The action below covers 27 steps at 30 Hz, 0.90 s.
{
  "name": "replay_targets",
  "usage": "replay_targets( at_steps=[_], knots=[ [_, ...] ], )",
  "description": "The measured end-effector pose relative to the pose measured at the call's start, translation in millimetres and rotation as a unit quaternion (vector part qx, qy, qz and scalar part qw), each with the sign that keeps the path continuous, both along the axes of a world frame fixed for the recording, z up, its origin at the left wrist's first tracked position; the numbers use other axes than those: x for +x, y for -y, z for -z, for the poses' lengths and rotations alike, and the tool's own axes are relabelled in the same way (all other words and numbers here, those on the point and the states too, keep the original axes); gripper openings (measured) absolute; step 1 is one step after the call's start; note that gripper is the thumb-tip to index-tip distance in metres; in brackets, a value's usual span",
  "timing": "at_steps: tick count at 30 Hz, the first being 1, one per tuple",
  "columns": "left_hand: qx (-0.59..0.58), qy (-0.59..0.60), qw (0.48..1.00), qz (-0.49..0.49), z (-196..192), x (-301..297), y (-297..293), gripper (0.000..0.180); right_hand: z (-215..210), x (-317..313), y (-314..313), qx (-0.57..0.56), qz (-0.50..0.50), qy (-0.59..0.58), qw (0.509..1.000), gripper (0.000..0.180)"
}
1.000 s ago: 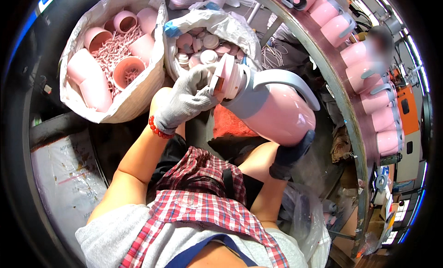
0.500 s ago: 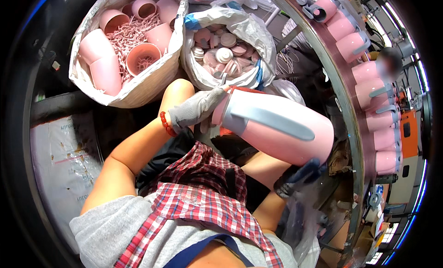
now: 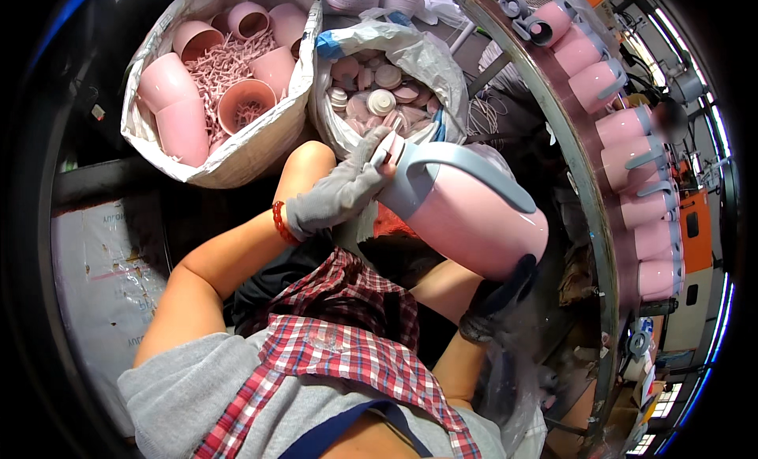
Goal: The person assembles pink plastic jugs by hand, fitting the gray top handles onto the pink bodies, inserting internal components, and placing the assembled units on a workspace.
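A pink jug (image 3: 482, 214) with a grey-blue looped handle (image 3: 472, 163) lies tilted across the space above my lap. My left hand (image 3: 335, 192), in a grey knit glove, is closed round its lid end, with the thumb and fingers at the rim. Under the jug's rounded base is my right hand (image 3: 501, 297), in a dark glove, its fingers pressed up against the pink wall; its palm is partly hidden. The handle faces up and away from me. A patch of red (image 3: 392, 220) shows below the jug.
Beyond my knees stand a white woven sack (image 3: 225, 171) of pink shells and curled pink scraps, and a plastic-lined bag (image 3: 442, 60) of round lids. On the right, a metal-edged bench (image 3: 588, 167) carries a row of pink jugs (image 3: 632, 159). Clear plastic film (image 3: 513, 372) hangs by my right forearm.
The jug has shifted a little left and rolled, so its handle now stands up at the far side. Both hands have moved with it, the right one up against the base.
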<state>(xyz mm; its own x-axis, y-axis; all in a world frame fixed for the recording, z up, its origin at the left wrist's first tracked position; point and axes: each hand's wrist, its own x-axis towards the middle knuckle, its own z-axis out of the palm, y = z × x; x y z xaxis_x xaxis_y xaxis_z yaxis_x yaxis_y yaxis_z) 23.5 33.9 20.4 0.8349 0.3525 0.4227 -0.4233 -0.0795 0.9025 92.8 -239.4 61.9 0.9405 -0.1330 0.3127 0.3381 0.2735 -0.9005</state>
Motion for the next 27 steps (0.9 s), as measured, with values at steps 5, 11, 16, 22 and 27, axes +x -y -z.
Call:
replay_targets(
  at_steps=[5,11,16,22,27],
  knots=[
    [0.309,0.135,0.94,-0.061,-49,-22,-2,0.083,35,30,43,-0.53,0.077,0.363,0.762,0.055],
    [0.27,0.207,0.94,-0.029,-40,-18,-2,0.069,37,22,43,-0.299,-0.151,0.071,0.939,0.048],
    [-0.087,0.04,0.995,-0.017,-55,-18,-10,0.038,-8,-10,22,-0.051,-0.266,-0.084,0.959,0.044],
    [-0.128,-0.066,0.989,0.029,-24,-9,-4,0.037,15,-20,46,-0.226,-0.124,0.035,0.965,0.038],
    [-0.088,-0.146,0.983,0.064,-26,-22,-9,0.034,7,-36,44,-0.155,-0.18,0.049,0.97,0.039]
  ],
)
